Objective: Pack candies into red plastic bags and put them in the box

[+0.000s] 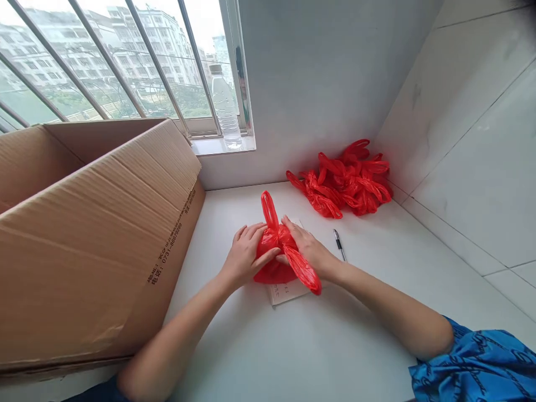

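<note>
A knotted red plastic bag sits between my two hands, with one handle loop sticking up and the other hanging toward the front right. My left hand cups its left side, fingers over the top and thumb across the front. Against the right side presses my right hand, its fingers fairly straight and partly behind the bag's knot. What the bag contains is hidden. Under it lies a sheet or notebook with handwriting, mostly covered.
A large open cardboard box takes up the left side. Several red plastic bags are heaped at the back right by the wall. A pen lies right of my hands on the white table. A clear bottle stands on the windowsill.
</note>
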`<state>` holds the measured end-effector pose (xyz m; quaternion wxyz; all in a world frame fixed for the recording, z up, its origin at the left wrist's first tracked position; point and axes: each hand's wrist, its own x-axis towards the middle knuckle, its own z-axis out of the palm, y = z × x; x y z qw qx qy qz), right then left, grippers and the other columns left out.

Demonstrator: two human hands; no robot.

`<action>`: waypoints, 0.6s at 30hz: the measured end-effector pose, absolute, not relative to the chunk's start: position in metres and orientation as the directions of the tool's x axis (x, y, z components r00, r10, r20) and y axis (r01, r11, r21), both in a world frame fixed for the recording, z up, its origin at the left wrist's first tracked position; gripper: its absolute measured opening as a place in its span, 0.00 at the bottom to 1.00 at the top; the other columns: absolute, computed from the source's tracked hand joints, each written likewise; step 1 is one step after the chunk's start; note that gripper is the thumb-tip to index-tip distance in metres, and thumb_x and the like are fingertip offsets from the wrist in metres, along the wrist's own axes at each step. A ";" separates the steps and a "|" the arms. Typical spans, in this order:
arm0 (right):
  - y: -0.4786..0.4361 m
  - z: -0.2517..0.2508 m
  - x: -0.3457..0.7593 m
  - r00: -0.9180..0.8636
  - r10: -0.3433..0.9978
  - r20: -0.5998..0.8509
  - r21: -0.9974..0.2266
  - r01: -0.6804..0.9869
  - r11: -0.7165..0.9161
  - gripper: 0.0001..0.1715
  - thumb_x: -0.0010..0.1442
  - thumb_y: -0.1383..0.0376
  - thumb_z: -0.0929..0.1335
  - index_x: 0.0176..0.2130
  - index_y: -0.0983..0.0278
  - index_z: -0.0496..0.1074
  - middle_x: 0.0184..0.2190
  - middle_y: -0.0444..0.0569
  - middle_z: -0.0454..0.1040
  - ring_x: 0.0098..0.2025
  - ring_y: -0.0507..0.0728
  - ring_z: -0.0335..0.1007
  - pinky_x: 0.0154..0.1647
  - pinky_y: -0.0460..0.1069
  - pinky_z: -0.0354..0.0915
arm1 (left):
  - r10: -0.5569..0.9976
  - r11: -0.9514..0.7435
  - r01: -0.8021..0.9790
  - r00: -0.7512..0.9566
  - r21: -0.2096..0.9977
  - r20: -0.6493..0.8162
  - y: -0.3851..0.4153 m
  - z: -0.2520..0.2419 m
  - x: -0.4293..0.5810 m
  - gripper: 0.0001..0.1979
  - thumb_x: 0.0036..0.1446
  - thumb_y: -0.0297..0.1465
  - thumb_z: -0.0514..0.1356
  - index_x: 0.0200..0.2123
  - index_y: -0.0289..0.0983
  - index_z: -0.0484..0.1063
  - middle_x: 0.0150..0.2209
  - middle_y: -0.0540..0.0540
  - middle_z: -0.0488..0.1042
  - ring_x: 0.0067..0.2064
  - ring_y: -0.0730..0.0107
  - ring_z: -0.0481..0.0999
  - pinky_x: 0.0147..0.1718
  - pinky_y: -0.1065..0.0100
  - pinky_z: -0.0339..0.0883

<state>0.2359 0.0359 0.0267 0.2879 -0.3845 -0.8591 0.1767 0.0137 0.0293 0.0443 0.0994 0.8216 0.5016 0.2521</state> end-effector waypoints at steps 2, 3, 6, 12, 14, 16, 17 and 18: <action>0.033 0.013 0.229 -0.520 0.744 0.420 -0.485 0.564 0.668 0.55 0.66 0.52 0.66 0.73 0.61 0.27 0.69 0.63 0.57 0.71 0.67 0.53 0.67 0.67 0.57 | 0.832 -0.534 0.780 0.418 0.326 0.364 0.025 0.032 0.013 0.26 0.66 0.47 0.54 0.61 0.38 0.64 0.65 0.37 0.64 0.67 0.51 0.61 0.67 0.47 0.48; 0.030 0.007 0.227 -0.527 0.728 0.439 -0.449 0.573 0.686 0.55 0.66 0.52 0.66 0.74 0.61 0.27 0.70 0.63 0.56 0.72 0.67 0.51 0.68 0.67 0.55 | 0.819 -0.550 0.781 0.433 0.297 0.377 0.022 0.025 0.011 0.27 0.66 0.46 0.53 0.62 0.37 0.62 0.66 0.35 0.62 0.68 0.50 0.59 0.67 0.46 0.48; 0.022 -0.005 0.225 -0.570 0.685 0.454 -0.329 0.607 0.723 0.53 0.66 0.50 0.65 0.74 0.63 0.31 0.72 0.62 0.50 0.74 0.67 0.43 0.71 0.69 0.48 | 0.795 -0.583 0.774 0.478 0.249 0.374 0.013 0.009 0.002 0.33 0.67 0.47 0.52 0.67 0.34 0.53 0.68 0.33 0.59 0.71 0.50 0.55 0.69 0.46 0.46; 0.019 -0.013 0.219 -0.612 0.659 0.437 -0.236 0.629 0.741 0.51 0.66 0.51 0.64 0.74 0.67 0.36 0.72 0.62 0.51 0.74 0.67 0.42 0.72 0.68 0.46 | 0.800 -0.582 0.783 0.503 0.220 0.326 0.006 -0.001 -0.004 0.37 0.67 0.47 0.51 0.72 0.36 0.44 0.70 0.36 0.55 0.72 0.52 0.52 0.70 0.48 0.45; 0.019 -0.014 0.218 -0.611 0.665 0.430 -0.235 0.635 0.736 0.51 0.66 0.51 0.64 0.74 0.67 0.37 0.71 0.62 0.51 0.74 0.67 0.42 0.72 0.69 0.46 | 0.804 -0.579 0.786 0.506 0.216 0.314 0.007 -0.003 -0.003 0.37 0.67 0.47 0.50 0.72 0.36 0.44 0.70 0.36 0.55 0.72 0.51 0.51 0.70 0.48 0.45; 0.019 -0.014 0.218 -0.612 0.671 0.420 -0.237 0.639 0.731 0.50 0.67 0.51 0.64 0.74 0.67 0.37 0.72 0.62 0.51 0.74 0.67 0.42 0.72 0.69 0.46 | 0.804 -0.579 0.787 0.508 0.212 0.311 0.007 -0.006 -0.003 0.37 0.67 0.47 0.51 0.72 0.35 0.45 0.70 0.37 0.56 0.72 0.51 0.52 0.70 0.48 0.46; 0.019 -0.015 0.218 -0.613 0.672 0.415 -0.237 0.640 0.731 0.49 0.67 0.51 0.63 0.74 0.67 0.38 0.72 0.61 0.51 0.74 0.67 0.42 0.72 0.69 0.46 | 0.803 -0.580 0.788 0.508 0.210 0.311 0.007 -0.007 -0.003 0.37 0.67 0.47 0.51 0.72 0.35 0.45 0.70 0.37 0.56 0.72 0.51 0.52 0.70 0.48 0.46; 0.018 -0.015 0.218 -0.615 0.671 0.413 -0.236 0.640 0.732 0.49 0.67 0.51 0.63 0.74 0.67 0.38 0.72 0.61 0.50 0.74 0.67 0.42 0.72 0.69 0.45 | 0.803 -0.580 0.788 0.509 0.208 0.310 0.007 -0.008 -0.003 0.37 0.67 0.47 0.51 0.72 0.35 0.46 0.70 0.37 0.56 0.72 0.51 0.53 0.70 0.48 0.47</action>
